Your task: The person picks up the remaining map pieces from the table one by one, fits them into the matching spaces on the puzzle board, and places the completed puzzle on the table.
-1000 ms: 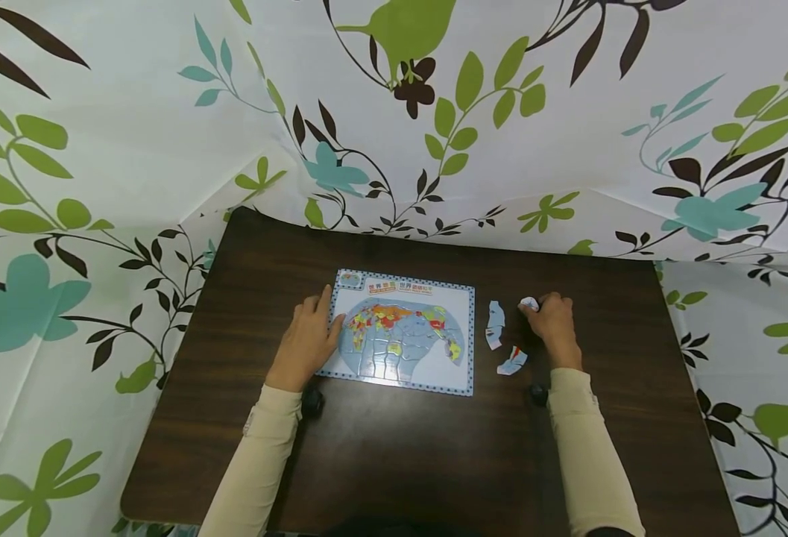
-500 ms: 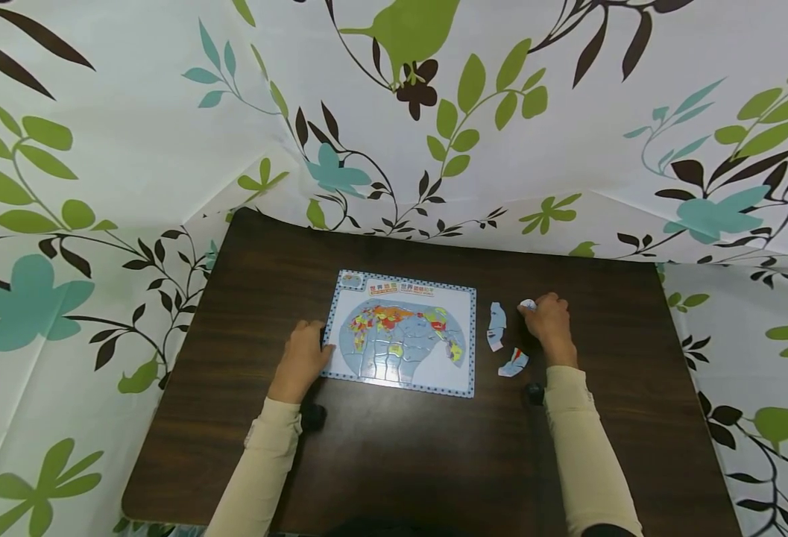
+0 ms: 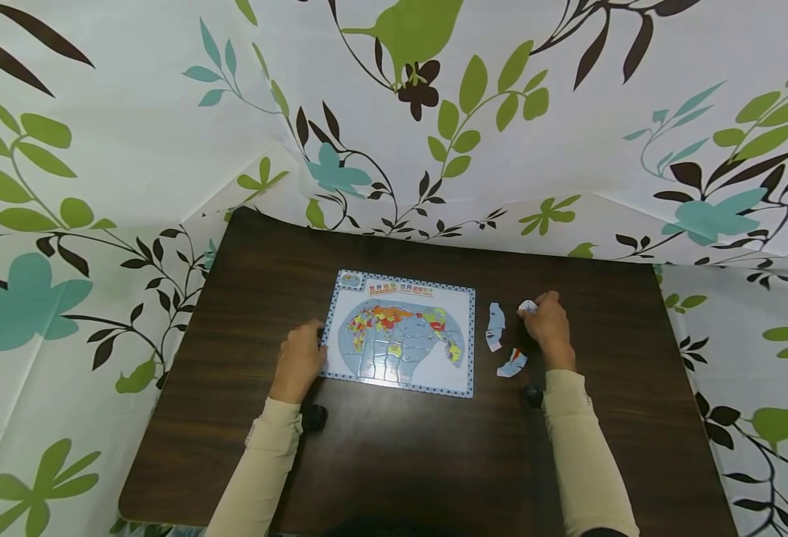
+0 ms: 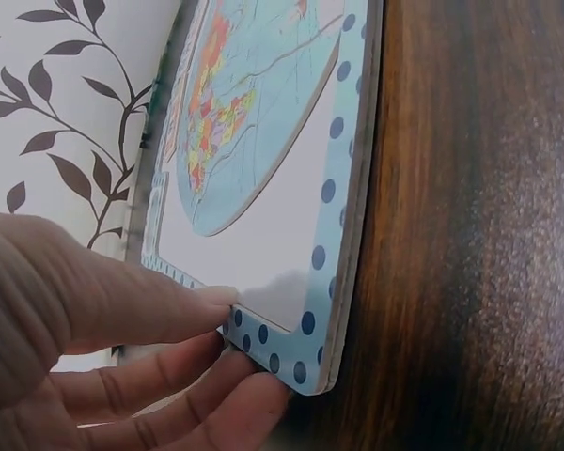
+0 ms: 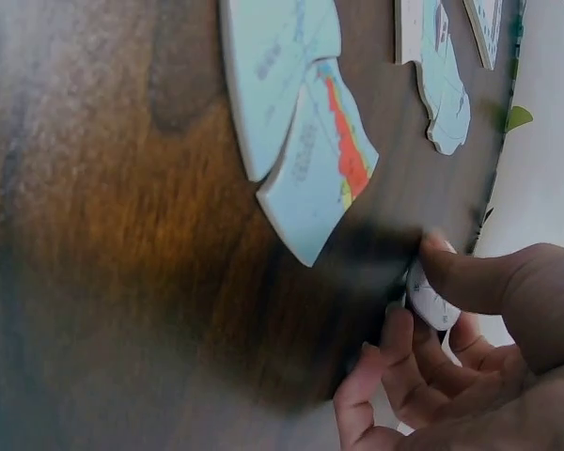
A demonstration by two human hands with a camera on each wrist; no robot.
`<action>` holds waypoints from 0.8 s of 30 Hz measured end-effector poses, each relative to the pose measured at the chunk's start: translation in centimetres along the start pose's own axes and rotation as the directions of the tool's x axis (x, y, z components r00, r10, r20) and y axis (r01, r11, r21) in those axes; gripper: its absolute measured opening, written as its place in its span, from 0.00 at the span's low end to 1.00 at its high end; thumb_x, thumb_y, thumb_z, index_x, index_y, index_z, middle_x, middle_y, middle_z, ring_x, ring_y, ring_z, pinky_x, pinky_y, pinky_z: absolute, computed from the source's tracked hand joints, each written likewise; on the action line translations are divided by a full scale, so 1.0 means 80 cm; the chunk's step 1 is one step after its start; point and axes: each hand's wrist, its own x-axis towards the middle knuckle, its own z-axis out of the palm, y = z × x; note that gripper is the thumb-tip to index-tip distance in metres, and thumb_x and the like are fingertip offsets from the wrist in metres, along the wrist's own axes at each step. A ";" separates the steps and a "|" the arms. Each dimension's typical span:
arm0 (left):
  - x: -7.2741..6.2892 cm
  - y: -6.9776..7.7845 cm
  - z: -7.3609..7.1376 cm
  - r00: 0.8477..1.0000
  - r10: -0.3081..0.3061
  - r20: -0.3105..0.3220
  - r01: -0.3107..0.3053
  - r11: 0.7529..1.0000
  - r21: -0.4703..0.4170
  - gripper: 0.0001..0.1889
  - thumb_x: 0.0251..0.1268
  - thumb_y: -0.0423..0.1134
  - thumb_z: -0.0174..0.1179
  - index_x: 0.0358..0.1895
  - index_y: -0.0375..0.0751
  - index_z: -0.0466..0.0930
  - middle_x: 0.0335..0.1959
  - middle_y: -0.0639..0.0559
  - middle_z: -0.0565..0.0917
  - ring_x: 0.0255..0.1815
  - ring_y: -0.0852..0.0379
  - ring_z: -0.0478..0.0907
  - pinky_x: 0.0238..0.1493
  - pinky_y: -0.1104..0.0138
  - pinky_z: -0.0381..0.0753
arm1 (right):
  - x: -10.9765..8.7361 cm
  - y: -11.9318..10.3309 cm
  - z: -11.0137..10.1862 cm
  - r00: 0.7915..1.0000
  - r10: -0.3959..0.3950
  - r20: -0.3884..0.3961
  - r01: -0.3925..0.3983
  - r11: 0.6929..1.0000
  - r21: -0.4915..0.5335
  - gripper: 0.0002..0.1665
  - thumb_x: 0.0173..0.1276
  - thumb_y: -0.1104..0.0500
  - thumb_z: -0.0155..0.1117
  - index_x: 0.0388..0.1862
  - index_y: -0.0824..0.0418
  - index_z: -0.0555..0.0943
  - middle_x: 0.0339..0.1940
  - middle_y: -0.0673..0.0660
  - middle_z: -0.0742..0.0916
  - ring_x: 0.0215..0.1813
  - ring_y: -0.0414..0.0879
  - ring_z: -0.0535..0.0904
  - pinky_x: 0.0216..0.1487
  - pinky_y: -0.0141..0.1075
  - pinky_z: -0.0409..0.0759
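A world map jigsaw puzzle board [image 3: 450, 377] with a dotted blue border lies on the table, its lower right part bare white. At its left edge, my left hand [image 3: 300, 363] pinches the border, thumb [image 4: 183, 310] on top and the other fingers curled against the edge. To the right of the board, my right hand [image 3: 549, 326] holds a small white-and-blue puzzle piece [image 5: 430, 303] between thumb and fingers, low over the tabletop. Between board and right hand lie loose pale blue pieces [image 3: 496, 322], and nearer the front, pieces [image 3: 513, 363] with a red and yellow patch.
The dark wooden table [image 3: 407, 455] has a patterned leaf-and-bird sheet [image 3: 434, 171] standing behind it and at its sides. Small black objects, apparently the wrist cameras, sit by the left wrist [image 3: 314, 418] and right wrist [image 3: 534, 395].
My left hand has slid toward the front along the board's left edge, its fingers going from stretched out to curled at the border. The right hand stays nearly in place with its piece.
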 end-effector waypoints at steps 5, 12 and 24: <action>0.002 0.000 -0.003 0.999 -0.030 0.014 0.030 1.000 0.009 0.21 0.65 0.25 0.60 0.62 0.30 0.83 0.40 0.38 0.90 0.39 0.41 0.87 0.38 0.44 0.84 | -0.005 0.001 0.000 0.999 -0.025 -0.028 0.026 0.999 0.026 0.24 0.83 0.56 0.60 0.66 0.70 0.67 0.60 0.77 0.81 0.59 0.70 0.79 0.58 0.62 0.77; 0.000 0.003 -0.005 0.999 -0.044 0.031 0.043 0.999 0.020 0.21 0.66 0.25 0.60 0.63 0.31 0.83 0.41 0.37 0.89 0.38 0.42 0.87 0.38 0.45 0.84 | -0.011 -0.011 0.002 0.994 -0.095 -0.052 0.099 0.992 0.083 0.22 0.83 0.55 0.60 0.65 0.68 0.72 0.55 0.69 0.81 0.53 0.64 0.78 0.55 0.58 0.76; 0.001 0.001 -0.004 0.998 -0.051 0.026 0.050 0.999 0.017 0.21 0.66 0.26 0.59 0.62 0.33 0.83 0.40 0.39 0.89 0.38 0.40 0.87 0.37 0.43 0.83 | -0.015 -0.052 0.014 0.988 -0.155 -0.024 0.157 0.981 0.117 0.22 0.83 0.53 0.62 0.64 0.68 0.74 0.57 0.69 0.83 0.54 0.63 0.81 0.54 0.54 0.79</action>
